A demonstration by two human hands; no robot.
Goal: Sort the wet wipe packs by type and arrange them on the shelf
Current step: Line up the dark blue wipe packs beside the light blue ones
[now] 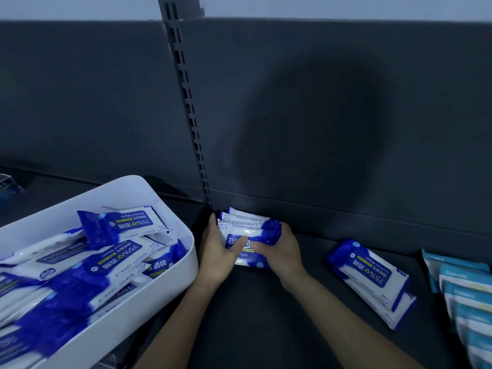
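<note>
Wet wipe packs [249, 225] stand bunched at the back edge of the shelf [266, 315], my left grip [217, 245] and right grip [279, 247] clasping their ends; I judge them soft, light and slippery, best squeezed from both short sides.

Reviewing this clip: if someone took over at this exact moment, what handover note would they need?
Left grip: holds the left end of the blue alcohol-wipe row, thumb on the front pack.
Right grip: holds the row's right end.
Where: the row stands at the back of the shelf, beside the slotted upright.
Done: a few blue packs are stood in that row, and teal packs are lined up at the far right.
Left: two loose blue packs lie stacked flat on the shelf, and many blue packs remain in the white bin.
</note>
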